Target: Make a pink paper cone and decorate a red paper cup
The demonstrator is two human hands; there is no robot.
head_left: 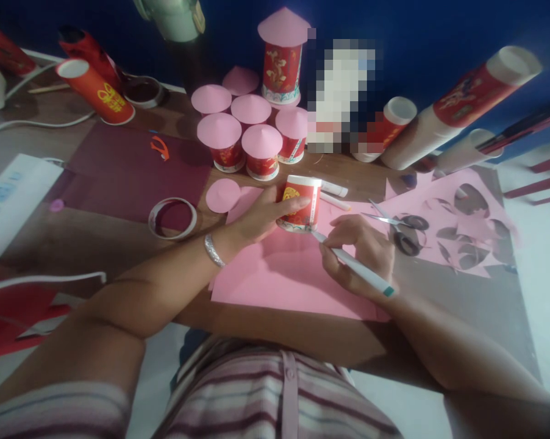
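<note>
My left hand [268, 213] is wrapped round a short red paper cup [312, 204] with yellow print and a drawn border along its lower edge. The cup is held up over a stack of pink paper [275, 274]. In my right hand [361, 250] is a white marker [364, 272] with a green end, its tip at the cup's lower border. Just behind the cup lie a marker cap or pen [334, 202] and a white tube [334, 188]. Scissors [405, 228] with black handles rest right of my right hand. A pink paper cone [223, 195] sits to the left.
Several red cups with pink cone roofs [262, 143] stand at the back, a taller one [282, 67] behind them. Cut pink scraps [444, 213] lie right. A tape roll [172, 218] and an orange cutter [160, 147] are left, with long paper tubes [462, 107] at the back right.
</note>
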